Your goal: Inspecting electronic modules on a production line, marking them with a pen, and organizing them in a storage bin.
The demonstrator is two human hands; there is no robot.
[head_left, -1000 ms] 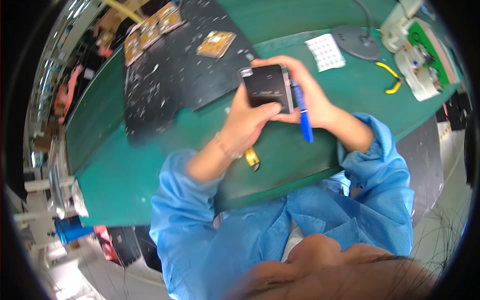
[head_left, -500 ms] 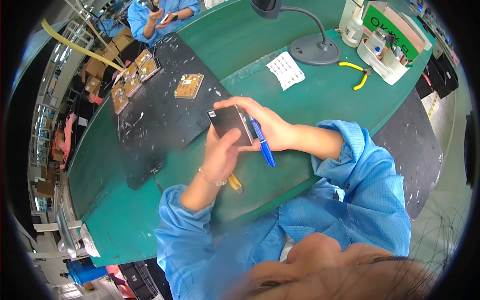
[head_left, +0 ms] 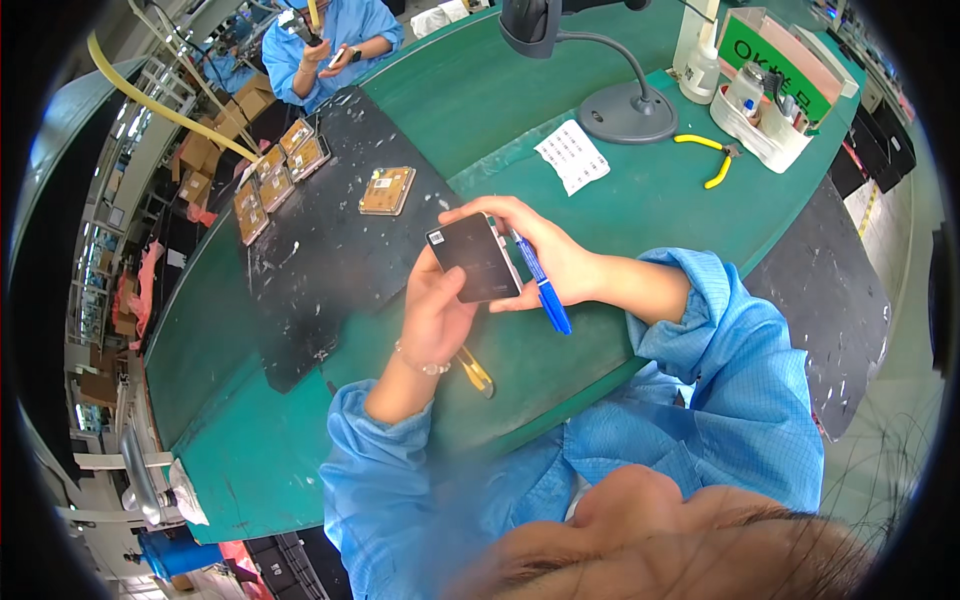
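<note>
Both hands hold a flat, dark rectangular module with a small white label at one corner. My left hand grips its near left side, the thumb lying on the dark face. Around its far and right edges wraps my right hand, with connectors showing along the right edge. A blue marker pen is also tucked in the right hand, slanting down toward me. On the green mat below my left wrist lies a yellow-handled tool, partly hidden by that hand.
Several copper-coloured modules line the far left of a black mat, with a single module nearer. Further right are a label sheet, a scanner stand, yellow pliers and a white holder. Another person works beyond.
The module has turned its dark face more toward my view, and my left thumb has slid toward its lower left edge. The whole view has shifted slightly.
</note>
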